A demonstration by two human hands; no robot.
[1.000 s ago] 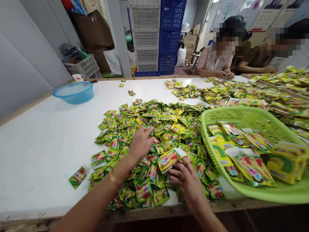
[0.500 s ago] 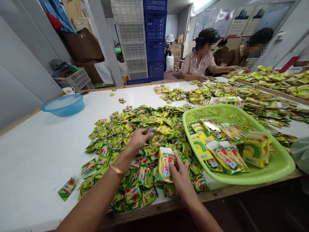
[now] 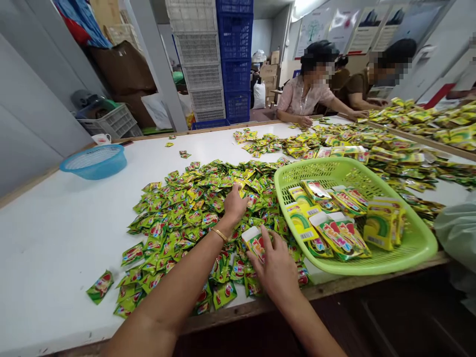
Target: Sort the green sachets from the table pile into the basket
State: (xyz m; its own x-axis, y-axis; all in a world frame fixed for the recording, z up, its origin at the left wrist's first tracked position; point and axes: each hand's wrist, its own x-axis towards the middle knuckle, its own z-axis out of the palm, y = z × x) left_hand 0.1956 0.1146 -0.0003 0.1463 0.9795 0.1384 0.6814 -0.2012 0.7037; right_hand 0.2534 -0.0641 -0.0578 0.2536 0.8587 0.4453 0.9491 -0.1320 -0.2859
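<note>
My left hand (image 3: 236, 204), with a gold bangle at its wrist, reaches over a heap of small green sachets (image 3: 186, 208) printed with red fruit and bright letters. Its thumb and a finger are apart and touch the top sachets; nothing shows held between them. Close to the table's front edge, my right hand (image 3: 277, 270) has its fingers and thumb about a small cardboard box (image 3: 256, 241), green and yellow with a white top flap. Much of this box is hidden under the hand. Sachets lie around and beneath it.
A green plastic basket (image 3: 357, 267) at right holds several similar printed boxes. A blue basket (image 3: 92, 168) stands at the left of the white table (image 3: 48, 238). More packs (image 3: 390, 153) are heaped behind the green basket. Two people sit at the far side, one in a pink shirt (image 3: 303, 96).
My left hand has moved right and farther into the heap; the dark sachet in its fingers no longer shows. My right hand now covers more of the box, which is tilted differently.
</note>
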